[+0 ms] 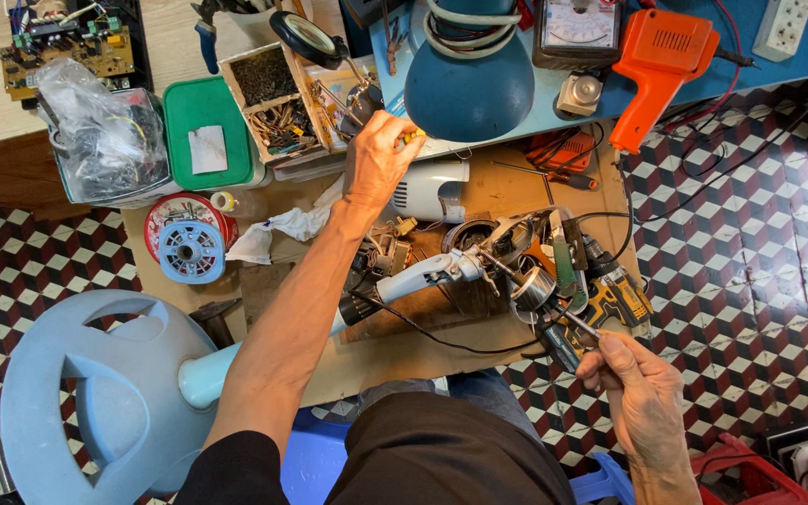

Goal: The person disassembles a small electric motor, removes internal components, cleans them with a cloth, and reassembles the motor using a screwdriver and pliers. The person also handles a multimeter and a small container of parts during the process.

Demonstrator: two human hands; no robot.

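Observation:
My left hand [378,157] reaches far forward over the cardboard-covered work surface [479,327] and is closed on a small yellow-handled tool [411,137] beside the open parts box [278,103]. My right hand [638,383], near the front right, grips the dark handle of a screwdriver [568,332] whose tip points up-left at a dismantled fan motor [512,257]. The motor sits on the pale blue fan neck [404,281], which leads down to the blue fan base [95,393].
A blue domed fan housing [469,84], an orange soldering gun [656,65], an analogue meter [577,28] and a yellow cordless drill [614,290] crowd the bench. A green-lidded box [206,131], a wire spool [191,248] and a bag of parts [100,136] lie left.

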